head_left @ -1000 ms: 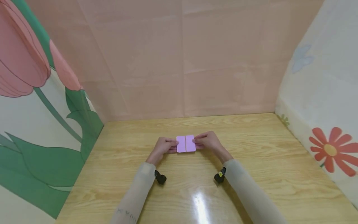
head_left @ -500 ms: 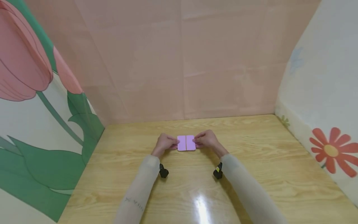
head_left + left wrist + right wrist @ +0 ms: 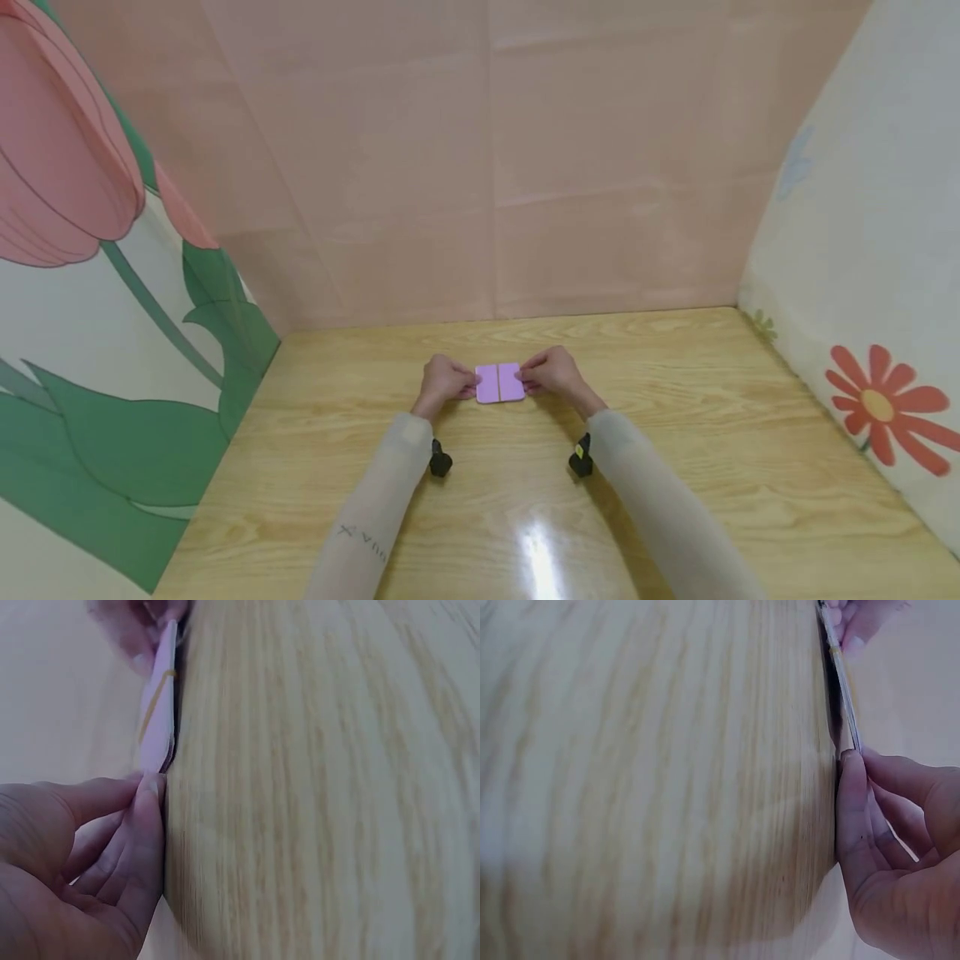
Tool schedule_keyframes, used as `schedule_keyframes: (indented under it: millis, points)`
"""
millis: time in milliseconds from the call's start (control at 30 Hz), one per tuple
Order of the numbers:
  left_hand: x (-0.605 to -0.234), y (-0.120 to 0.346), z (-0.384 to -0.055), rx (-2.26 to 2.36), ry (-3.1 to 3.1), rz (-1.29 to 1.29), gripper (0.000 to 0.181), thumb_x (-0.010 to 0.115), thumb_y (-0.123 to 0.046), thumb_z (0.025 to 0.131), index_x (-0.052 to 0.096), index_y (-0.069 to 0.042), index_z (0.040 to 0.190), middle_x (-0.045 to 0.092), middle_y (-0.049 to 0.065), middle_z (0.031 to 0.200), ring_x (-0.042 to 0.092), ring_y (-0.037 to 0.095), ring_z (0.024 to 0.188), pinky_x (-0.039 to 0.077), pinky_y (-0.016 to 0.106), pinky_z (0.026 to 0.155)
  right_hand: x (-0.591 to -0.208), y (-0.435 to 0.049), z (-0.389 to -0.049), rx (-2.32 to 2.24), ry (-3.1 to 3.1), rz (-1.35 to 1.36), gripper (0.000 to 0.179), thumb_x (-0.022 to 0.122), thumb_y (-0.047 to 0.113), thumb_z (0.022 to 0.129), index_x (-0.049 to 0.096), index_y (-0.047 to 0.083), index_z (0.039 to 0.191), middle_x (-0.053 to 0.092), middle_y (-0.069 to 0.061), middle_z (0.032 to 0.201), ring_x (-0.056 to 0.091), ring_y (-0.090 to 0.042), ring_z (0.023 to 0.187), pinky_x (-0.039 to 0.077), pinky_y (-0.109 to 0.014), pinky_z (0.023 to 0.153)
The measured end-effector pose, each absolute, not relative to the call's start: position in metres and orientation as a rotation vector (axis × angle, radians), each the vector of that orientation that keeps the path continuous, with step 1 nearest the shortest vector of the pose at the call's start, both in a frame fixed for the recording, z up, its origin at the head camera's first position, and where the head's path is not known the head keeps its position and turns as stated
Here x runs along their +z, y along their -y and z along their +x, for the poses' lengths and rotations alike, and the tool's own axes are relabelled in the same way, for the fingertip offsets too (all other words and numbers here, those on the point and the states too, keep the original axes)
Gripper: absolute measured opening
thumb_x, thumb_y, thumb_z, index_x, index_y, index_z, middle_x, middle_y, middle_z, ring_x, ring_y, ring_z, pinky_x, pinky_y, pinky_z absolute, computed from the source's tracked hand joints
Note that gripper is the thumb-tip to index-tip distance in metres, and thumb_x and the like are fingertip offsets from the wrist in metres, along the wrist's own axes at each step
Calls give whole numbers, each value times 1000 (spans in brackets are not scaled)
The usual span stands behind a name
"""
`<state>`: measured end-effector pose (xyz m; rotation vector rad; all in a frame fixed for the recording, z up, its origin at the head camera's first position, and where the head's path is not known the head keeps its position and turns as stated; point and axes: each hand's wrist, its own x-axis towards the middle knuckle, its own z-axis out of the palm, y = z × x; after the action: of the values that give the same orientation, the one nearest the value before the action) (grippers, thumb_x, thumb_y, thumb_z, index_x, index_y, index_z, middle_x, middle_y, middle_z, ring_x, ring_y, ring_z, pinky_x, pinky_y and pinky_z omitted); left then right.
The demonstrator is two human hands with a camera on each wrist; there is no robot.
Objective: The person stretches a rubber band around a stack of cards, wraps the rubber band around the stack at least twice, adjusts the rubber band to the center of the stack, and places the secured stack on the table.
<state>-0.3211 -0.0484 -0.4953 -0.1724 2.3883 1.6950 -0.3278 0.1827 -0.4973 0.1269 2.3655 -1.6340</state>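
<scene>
A thin lilac stack of cards [image 3: 487, 386], with a yellowish rubber band [image 3: 157, 703] across its middle, lies level between both hands near the middle of the table. My left hand [image 3: 444, 380] pinches its left edge between thumb and fingers. At the opposite edge, my right hand [image 3: 557, 372] grips it the same way. From the right wrist view the stack [image 3: 845, 701] is seen edge-on, with a dark shadow under it. Whether its underside touches the tabletop, I cannot tell.
A wood-grain table [image 3: 315, 467] spreads out under both arms. Behind it hangs a creased pink cloth [image 3: 390, 167]. Flower-printed panels stand at the left [image 3: 112, 433] and right [image 3: 825, 250]. Black cameras sit at the left wrist [image 3: 440, 460] and right wrist [image 3: 581, 458].
Both forearms have shifted slightly forward and inward. The stack has stayed nearly in place, now a touch flatter in view, with both hands keeping their hold.
</scene>
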Motion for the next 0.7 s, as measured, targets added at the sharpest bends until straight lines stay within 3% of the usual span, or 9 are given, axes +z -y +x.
schedule_keyframes:
  millis: [333, 700]
  points:
    - [-497, 47, -316, 1692, -2424, -155, 10, 77, 2, 91, 79, 9, 98, 80, 21, 86, 71, 11, 59, 67, 24, 61, -497, -188, -321, -1593, -2437, 121, 15, 76, 2, 95, 76, -11, 103, 80, -19, 89, 73, -13, 64, 68, -27, 64]
    - [-493, 65, -309, 1815, -2366, -115, 15, 74, -5, 95, 79, 6, 104, 80, 26, 98, 73, 13, 64, 67, 25, 63, -497, -208, -316, -1670, -2398, 133, 28, 71, 13, 101, 72, -14, 109, 78, -19, 89, 74, -16, 69, 69, -30, 69]
